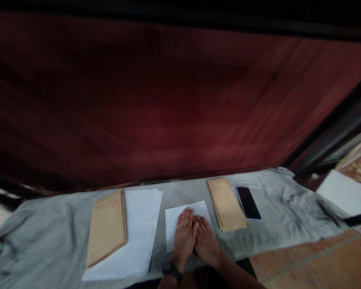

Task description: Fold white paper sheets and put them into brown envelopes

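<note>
A sheet of white paper (172, 218), seemingly folded, lies flat on the grey cloth in front of me. My left hand (184, 235) presses on it with fingers stretched out. Beside it, my right hand (204, 239) also rests flat on the paper, and the two hands touch at the thumbs. Both palms hide the middle and near part of the paper. To the right is a small pile of brown envelopes (228, 204). On the left, larger brown envelopes (107, 226) lie partly over several white sheets (141, 233).
A phone (248, 203) with a dark screen lies right of the small envelopes. The grey cloth (289, 216) under everything is wrinkled at both ends. A dark red panel (180, 120) rises behind it. Tiled floor (313, 261) shows at the lower right.
</note>
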A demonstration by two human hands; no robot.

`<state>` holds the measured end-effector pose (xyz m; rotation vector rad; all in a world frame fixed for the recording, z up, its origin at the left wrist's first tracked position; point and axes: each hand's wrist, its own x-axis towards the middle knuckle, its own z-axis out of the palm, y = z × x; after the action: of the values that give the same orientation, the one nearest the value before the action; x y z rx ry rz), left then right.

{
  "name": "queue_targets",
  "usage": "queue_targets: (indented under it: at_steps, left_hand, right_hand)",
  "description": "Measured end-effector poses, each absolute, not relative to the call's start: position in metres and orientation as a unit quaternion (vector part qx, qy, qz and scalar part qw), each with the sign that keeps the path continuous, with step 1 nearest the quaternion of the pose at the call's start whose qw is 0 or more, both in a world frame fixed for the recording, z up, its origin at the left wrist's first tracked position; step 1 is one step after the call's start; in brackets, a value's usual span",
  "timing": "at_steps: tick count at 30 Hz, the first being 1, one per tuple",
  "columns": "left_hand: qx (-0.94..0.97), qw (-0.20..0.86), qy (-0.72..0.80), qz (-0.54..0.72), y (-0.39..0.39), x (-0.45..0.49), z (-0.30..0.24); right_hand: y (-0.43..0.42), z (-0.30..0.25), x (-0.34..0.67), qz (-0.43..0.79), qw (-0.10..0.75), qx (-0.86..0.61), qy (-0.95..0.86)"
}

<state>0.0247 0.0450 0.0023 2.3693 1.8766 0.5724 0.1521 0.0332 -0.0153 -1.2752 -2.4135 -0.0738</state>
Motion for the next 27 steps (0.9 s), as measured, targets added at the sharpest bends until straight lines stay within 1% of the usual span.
queue_targets:
  at_steps: [3, 6, 13, 22, 27]
  left_hand:
    - [0.766, 0.007, 0.616, 0.184, 0.046, 0.018, 0.0]
    - [0.752, -0.03, 0.63, 0.192, 0.039, 0.01, -0.003]
    - [0.715, -0.08, 0.66, 0.215, 0.009, -0.015, -0.005]
    - [0.666, -0.091, 0.709, 0.216, -0.008, -0.025, -0.003]
    - [0.698, -0.081, 0.679, 0.212, -0.015, 0.002, 0.006]
  right_hand:
    - [0.032, -0.013, 0.153, -0.036, 0.215, -0.456, -0.863]
    - [0.031, -0.006, 0.156, -0.022, 0.203, -0.453, -0.868]
    - [0.025, -0.004, 0.17, -0.009, 0.224, -0.499, -0.837]
    - [0.02, -0.009, 0.186, -0.017, 0.219, -0.52, -0.825]
    - [0.017, 0.007, 0.177, 0.038, 0.224, -0.498, -0.837]
